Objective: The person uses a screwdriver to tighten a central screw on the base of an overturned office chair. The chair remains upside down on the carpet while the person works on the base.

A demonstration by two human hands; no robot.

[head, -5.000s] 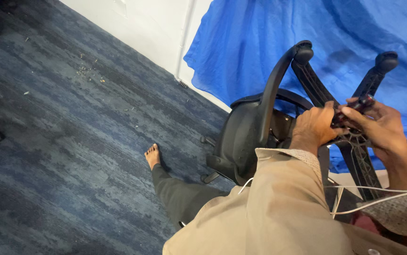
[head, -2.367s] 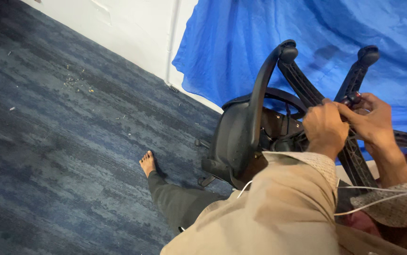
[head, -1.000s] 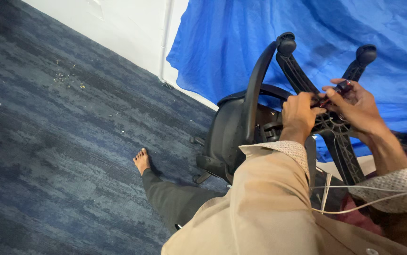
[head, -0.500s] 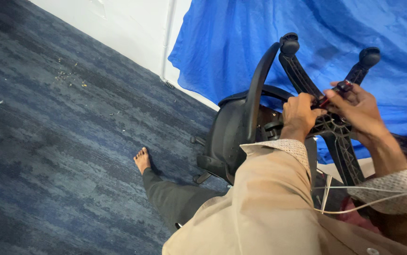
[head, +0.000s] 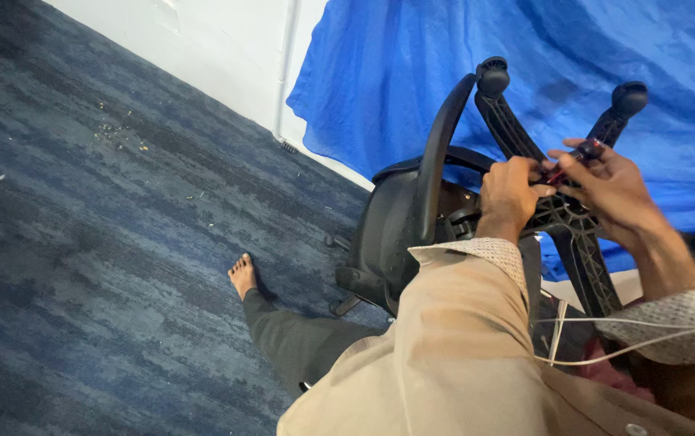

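A black office chair (head: 400, 230) lies tipped over on the carpet, its star base (head: 561, 214) with castor wheels pointing up toward me. My left hand (head: 509, 194) grips the hub of the base. My right hand (head: 610, 190) holds a small dark tool with a red part (head: 573, 157) against the same hub, fingers curled around it. Where the tool tip touches is hidden by my fingers.
A blue cloth (head: 525, 73) hangs behind the chair against a white wall (head: 218, 40). Dark blue carpet (head: 105, 242) with scattered crumbs spreads to the left. My bare foot (head: 242, 274) and outstretched leg rest beside the chair. A white cord (head: 606, 327) crosses my lap.
Both hands stay on the chair base hub. Over the last seconds they shifted slightly around the hub, and the view drifted a little.
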